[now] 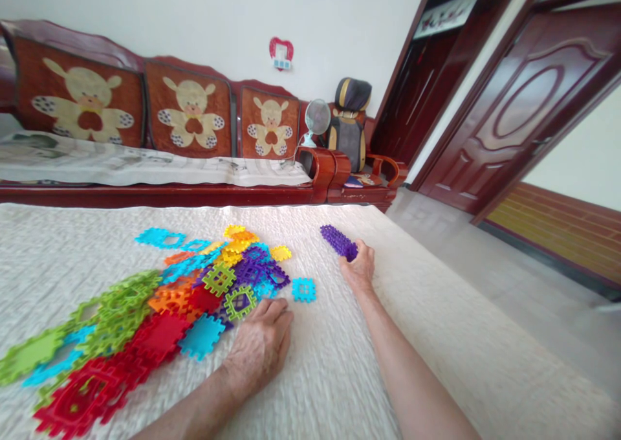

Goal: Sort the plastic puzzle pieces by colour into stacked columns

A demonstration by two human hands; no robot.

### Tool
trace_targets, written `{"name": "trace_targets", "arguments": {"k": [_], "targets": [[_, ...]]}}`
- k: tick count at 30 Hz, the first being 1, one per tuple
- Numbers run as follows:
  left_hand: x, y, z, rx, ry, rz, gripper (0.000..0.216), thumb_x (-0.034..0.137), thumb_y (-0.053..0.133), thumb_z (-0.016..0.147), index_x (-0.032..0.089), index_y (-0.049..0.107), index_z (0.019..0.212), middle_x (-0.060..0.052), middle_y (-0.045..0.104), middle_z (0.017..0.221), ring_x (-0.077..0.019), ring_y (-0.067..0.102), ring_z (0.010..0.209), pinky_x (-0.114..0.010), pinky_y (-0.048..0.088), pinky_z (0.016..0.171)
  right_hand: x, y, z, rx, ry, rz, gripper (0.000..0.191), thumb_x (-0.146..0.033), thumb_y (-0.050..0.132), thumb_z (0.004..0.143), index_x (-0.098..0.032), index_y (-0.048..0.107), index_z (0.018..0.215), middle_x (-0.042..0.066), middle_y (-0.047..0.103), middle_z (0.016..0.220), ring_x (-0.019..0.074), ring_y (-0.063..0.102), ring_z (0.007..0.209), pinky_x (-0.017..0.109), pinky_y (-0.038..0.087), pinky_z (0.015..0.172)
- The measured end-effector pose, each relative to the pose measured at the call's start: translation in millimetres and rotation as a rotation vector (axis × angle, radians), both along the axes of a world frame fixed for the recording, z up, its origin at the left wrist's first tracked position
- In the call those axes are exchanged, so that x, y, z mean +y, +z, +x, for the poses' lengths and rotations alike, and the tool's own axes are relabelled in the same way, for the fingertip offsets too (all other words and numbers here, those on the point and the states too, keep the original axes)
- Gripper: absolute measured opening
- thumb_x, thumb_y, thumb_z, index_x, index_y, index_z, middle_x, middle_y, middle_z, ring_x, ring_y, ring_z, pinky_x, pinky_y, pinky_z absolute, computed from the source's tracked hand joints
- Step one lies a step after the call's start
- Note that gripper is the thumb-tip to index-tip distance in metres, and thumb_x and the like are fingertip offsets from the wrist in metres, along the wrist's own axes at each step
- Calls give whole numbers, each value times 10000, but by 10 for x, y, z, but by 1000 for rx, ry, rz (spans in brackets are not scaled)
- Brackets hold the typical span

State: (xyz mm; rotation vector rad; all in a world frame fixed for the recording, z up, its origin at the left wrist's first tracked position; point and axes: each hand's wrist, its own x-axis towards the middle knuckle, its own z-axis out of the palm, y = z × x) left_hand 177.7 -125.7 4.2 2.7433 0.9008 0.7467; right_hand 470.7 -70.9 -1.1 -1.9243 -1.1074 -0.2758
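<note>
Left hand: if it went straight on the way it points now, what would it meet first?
Probably the lone blue square piece, which lies ahead of the left hand; the hand's height is unclear, so it might pass over it.

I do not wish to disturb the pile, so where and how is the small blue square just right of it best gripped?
Probably pinch the blue square by its right edge, coming from the right and above: it lies flat with notched edges, and the pile is on its left.
</note>
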Motion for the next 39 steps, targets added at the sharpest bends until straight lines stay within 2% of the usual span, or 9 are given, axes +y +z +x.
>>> {"name": "trace_targets", "arguments": {"k": [8, 11, 13, 18, 21, 23, 26, 34, 39], "targets": [[-14, 25, 1, 5, 7, -12, 185, 109, 414, 884, 194, 577, 891, -62, 576, 1061, -208, 490, 972, -391, 476, 893, 5, -7, 21, -5, 20, -46, 586, -301, 581, 654, -153, 521, 1218, 156, 543, 1140, 332, 517, 1088, 501, 414, 972], [-23, 43, 1, 17, 9, -26, 172, 116, 416, 885, 194, 569, 877, -59, 574, 1041, -205, 492, 974, -380, 470, 897, -8, 48, -1, -89, 32, 24, 558, -294, 573, 658, -137, 535, 1193, 170, 548, 1155, 340, 507, 1109, 518, 396, 990], [-25, 49, 1, 16, 19, -26, 168, 121, 415, 886, 197, 564, 874, -55, 571, 1024, -200, 495, 973, -372, 466, 903, -13, 89, -28, -157, 93, 101, 499, -275, 555, 676, -143, 553, 1157, 164, 559, 1153, 330, 504, 1125, 519, 383, 1008], [-24, 59, 8, 18, 48, -18, 165, 137, 413, 887, 191, 566, 863, -60, 573, 976, -207, 508, 952, -379, 481, 884, -21, 168, -277, -188, 407, 190, 301, -227, 497, 751, -198, 616, 1026, 109, 628, 1054, 266, 578, 1044, 456, 438, 977], [-24, 58, 17, 3, 51, -14, 161, 133, 425, 881, 183, 576, 852, -67, 581, 950, -210, 520, 949, -380, 490, 878, -35, 217, -574, -156, 696, 89, 221, -199, 498, 780, -219, 639, 949, 71, 663, 977, 227, 619, 976, 402, 479, 929], [-21, 51, 18, -32, 58, -14, 173, 117, 429, 871, 181, 587, 843, -68, 593, 939, -205, 532, 940, -371, 496, 870, -48, 258, -768, -145, 866, 22, 221, -188, 530, 776, -223, 644, 962, 63, 670, 1019, 215, 617, 1009, 383, 481, 939], [-1, 38, 9, -129, 59, -23, 210, 93, 424, 849, 183, 613, 827, -63, 624, 896, -194, 562, 901, -339, 508, 826, -69, 314, -951, -155, 1019, -42, 296, -179, 585, 745, -216, 643, 1033, 71, 659, 1117, 218, 594, 1089, 389, 459, 990], [117, 39, -28, -487, 161, -162, 235, 95, 471, 799, 176, 682, 862, -38, 712, 794, -149, 658, 749, -275, 520, 719, -97, 291, -983, -192, 1082, -141, 377, -172, 591, 741, -212, 634, 1113, 89, 635, 1183, 225, 574, 1139, 411, 444, 1012], [137, 62, -38, -559, 238, -271, 243, 110, 479, 801, 184, 706, 844, -25, 721, 781, -127, 660, 703, -238, 511, 675, -93, 238, -1049, -248, 1104, -172, 278, -168, 602, 748, -226, 665, 1012, 87, 616, 1216, 227, 567, 1149, 424, 433, 1016]]}}
